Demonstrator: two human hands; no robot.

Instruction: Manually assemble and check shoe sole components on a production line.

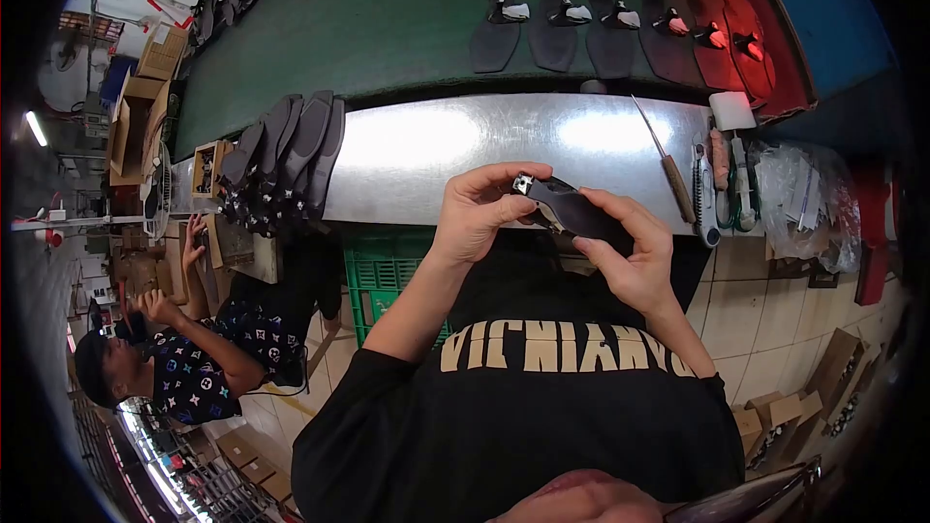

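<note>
Between my hands, above the near edge of the metal bench, is a dark sandal sole with a shiny metal-like piece at its left end. My left hand pinches that end between thumb and fingers. Thumb and fingers of my right hand grip the other end. What lies under the fingers is hidden. Left of my hands, a pile of similar dark soles rests at the bench's left end. An awl with a wooden handle lies on the bench to the right, beside a grey utility knife.
Across the metal bench is a green work surface with a row of sandal soles. Clear plastic bags lie at the right. A green crate is below the bench. Another person is at the left.
</note>
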